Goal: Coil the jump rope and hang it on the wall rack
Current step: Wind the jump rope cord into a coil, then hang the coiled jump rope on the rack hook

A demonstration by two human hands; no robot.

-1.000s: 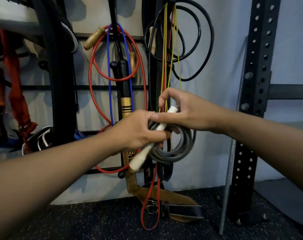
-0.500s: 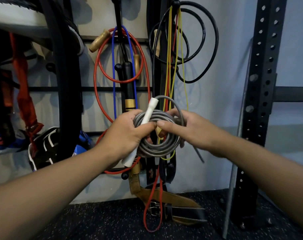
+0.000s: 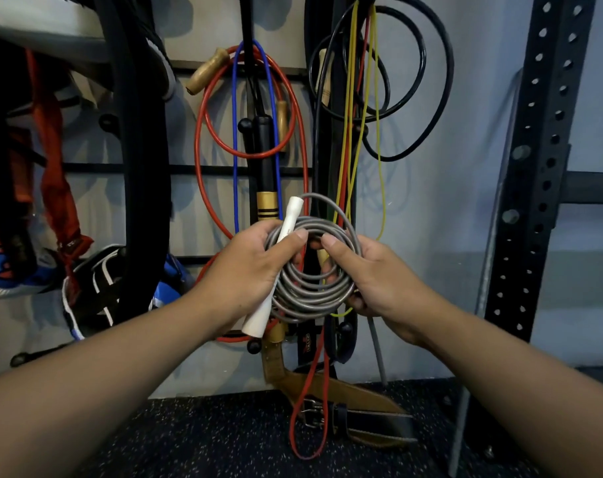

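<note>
The grey jump rope (image 3: 312, 298) is wound into a tight round coil held upright in front of the wall rack (image 3: 186, 168). My left hand (image 3: 248, 270) grips the coil's left side together with a white handle (image 3: 274, 267) that runs diagonally across it. My right hand (image 3: 372, 274) pinches the coil's right side, thumb on the top strands. A second grey handle (image 3: 376, 339) pokes down below my right hand. The rack's hooks sit higher up, mostly out of frame.
Red (image 3: 203, 132), blue (image 3: 235, 139), yellow (image 3: 379, 167) and black (image 3: 427, 81) ropes hang on the rack behind the coil. A brown leather belt (image 3: 355, 398) lies on the speckled floor below. A black perforated steel upright (image 3: 534, 188) stands at right; shoes and red straps hang at left.
The coil has been raised and turned flat toward me, with both hands now gripping opposite sides. The white handle swung from pointing right to upright-diagonal.
</note>
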